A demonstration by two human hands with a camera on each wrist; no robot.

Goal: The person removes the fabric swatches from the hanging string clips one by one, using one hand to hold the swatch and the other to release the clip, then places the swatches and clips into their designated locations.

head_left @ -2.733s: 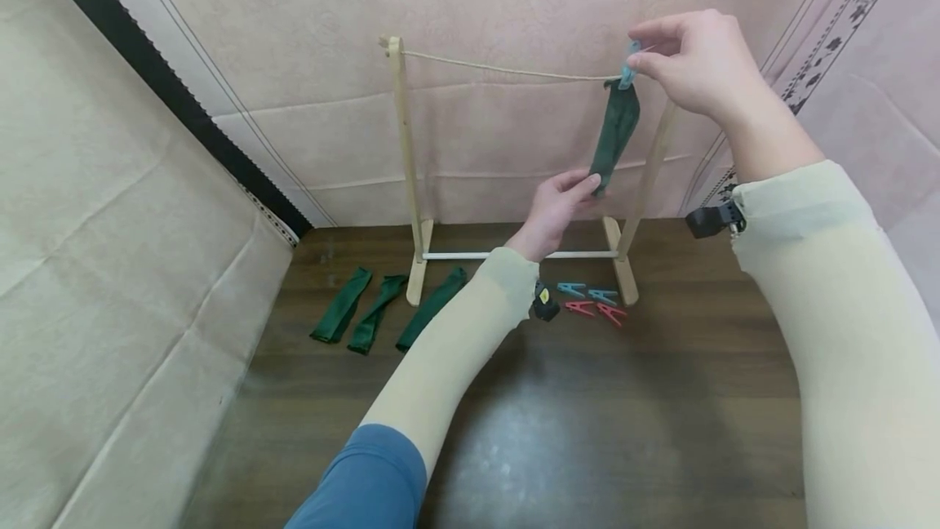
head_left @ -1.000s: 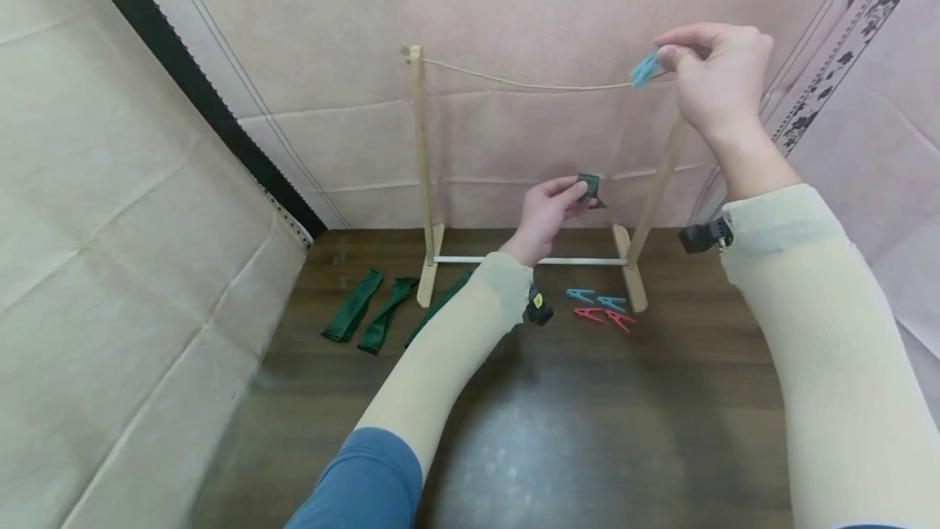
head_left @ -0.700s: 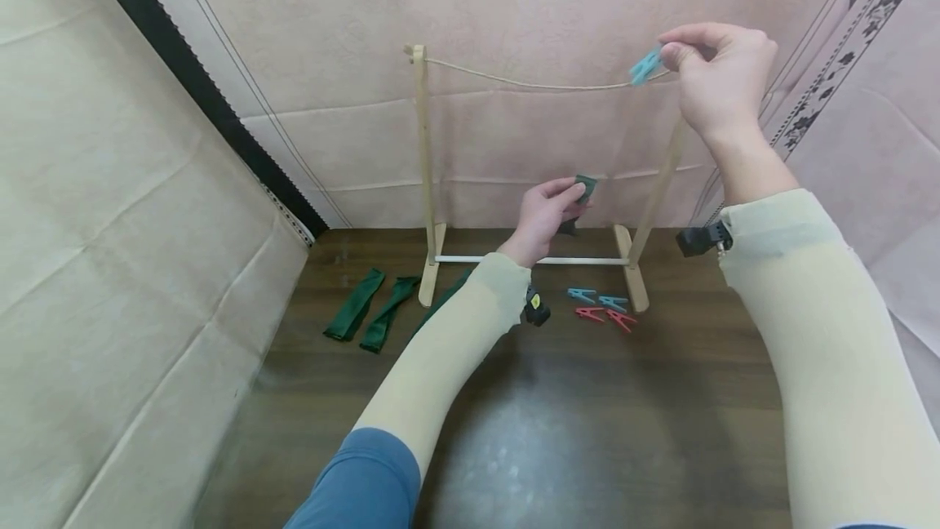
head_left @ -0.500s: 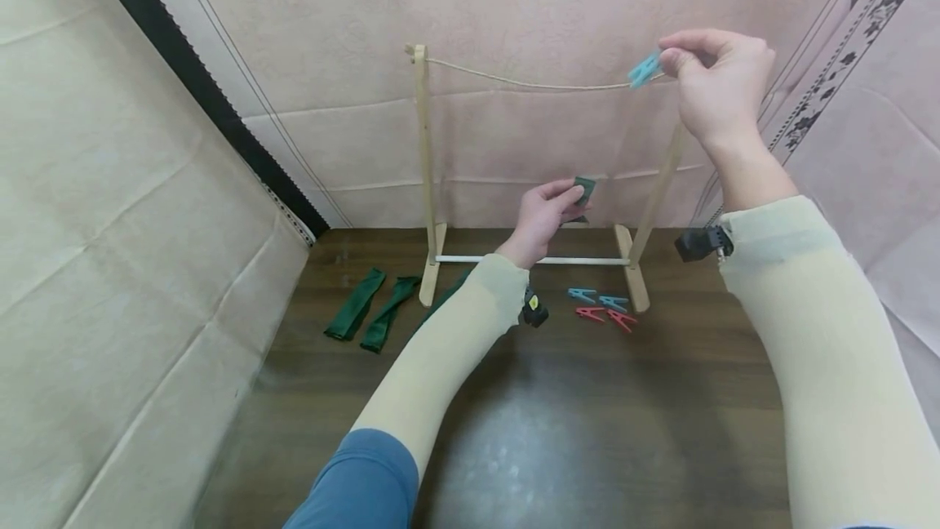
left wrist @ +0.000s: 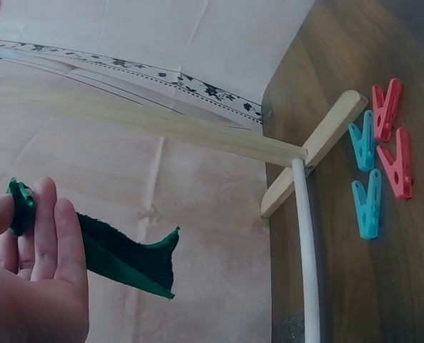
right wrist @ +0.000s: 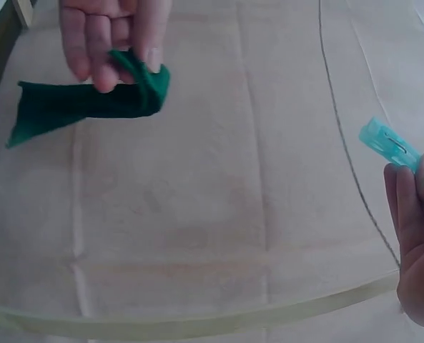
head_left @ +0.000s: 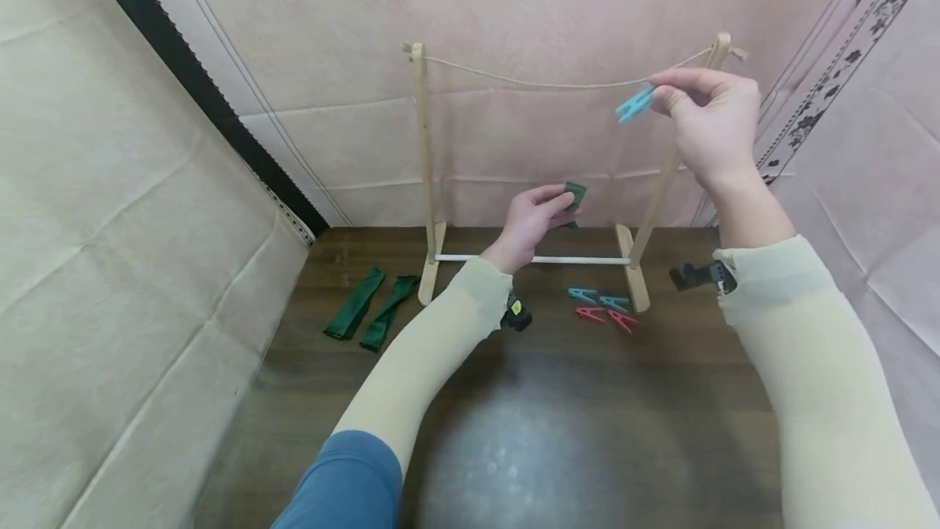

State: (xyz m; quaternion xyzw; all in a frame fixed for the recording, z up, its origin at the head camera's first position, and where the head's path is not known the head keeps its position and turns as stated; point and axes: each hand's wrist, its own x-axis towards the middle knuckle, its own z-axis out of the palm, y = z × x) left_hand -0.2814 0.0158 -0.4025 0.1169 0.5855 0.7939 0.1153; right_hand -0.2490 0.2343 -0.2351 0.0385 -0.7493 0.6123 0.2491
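Note:
In the head view my left hand [head_left: 530, 223] pinches a green cloth strip [head_left: 576, 196] between thumb and fingers, below the rope [head_left: 529, 86]. One end of the green strip [right wrist: 61, 106] dangles free in the right wrist view. My right hand [head_left: 714, 125] holds a light blue clothespin [head_left: 635, 104] by thumb and fingertips, near the rope's right part; the pin appears apart from the rope. Two more green strips [head_left: 355, 304] lie on the table at the left. Loose blue clothespins [left wrist: 367, 204] and red clothespins [left wrist: 396, 163] lie by the rack's right foot.
A wooden rack has a left post [head_left: 423, 145], a right post [head_left: 664, 174] and a white crossbar [head_left: 580, 260] low between its feet. Pale cloth walls [head_left: 169, 268] surround the dark wooden table [head_left: 587, 431] at the left, back and right.
The green strip, earlier hanging from the rope under the blue clothespin, has come off in my left hand. My right hand has taken the pin from the rope and lowered it.

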